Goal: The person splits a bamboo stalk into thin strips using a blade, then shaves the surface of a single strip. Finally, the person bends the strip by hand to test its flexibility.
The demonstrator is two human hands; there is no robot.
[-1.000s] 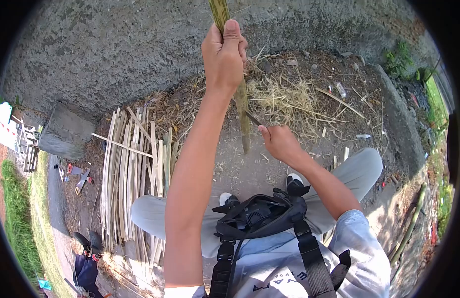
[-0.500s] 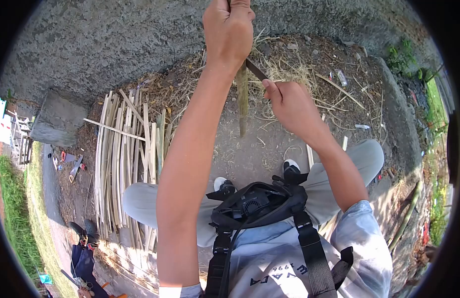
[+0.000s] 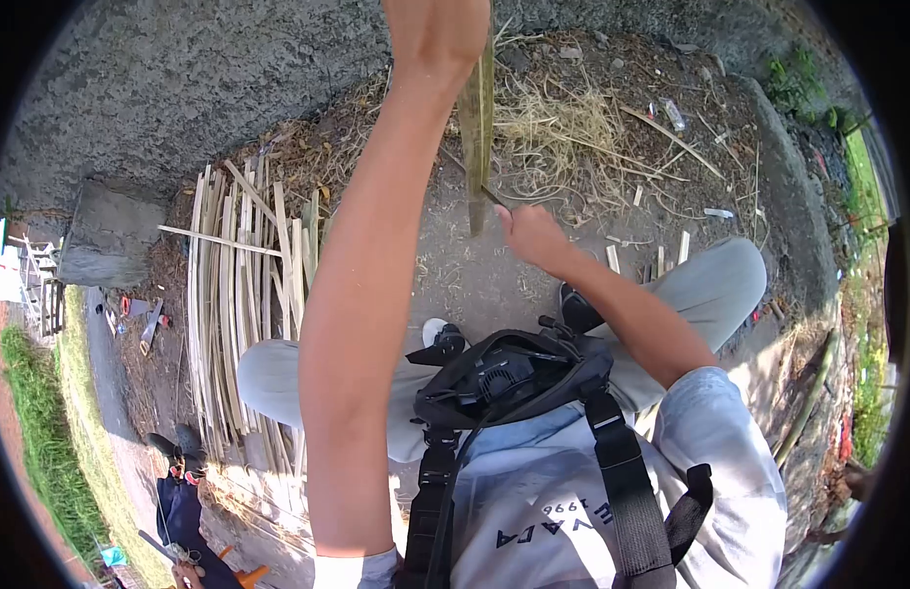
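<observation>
My left hand (image 3: 437,29) is raised at the top edge and grips an upright green bamboo strip (image 3: 477,128) whose lower end points at the dirt. My right hand (image 3: 528,236) is closed on a knife (image 3: 493,196); only a short dark piece of blade shows, set against the lower part of the strip. Both hands are in front of my knees, over bare ground. The top of the strip runs out of view.
A pile of pale split bamboo slats (image 3: 244,304) lies to my left. Dry shavings and straw (image 3: 563,128) litter the ground ahead. A concrete block (image 3: 106,240) stands at far left, a thick bamboo pole (image 3: 808,393) at right. Another person's hand (image 3: 185,569) shows at bottom left.
My right hand with the knife has moved down along the strip from near my left hand to the strip's lower end. My left hand rose toward the top edge.
</observation>
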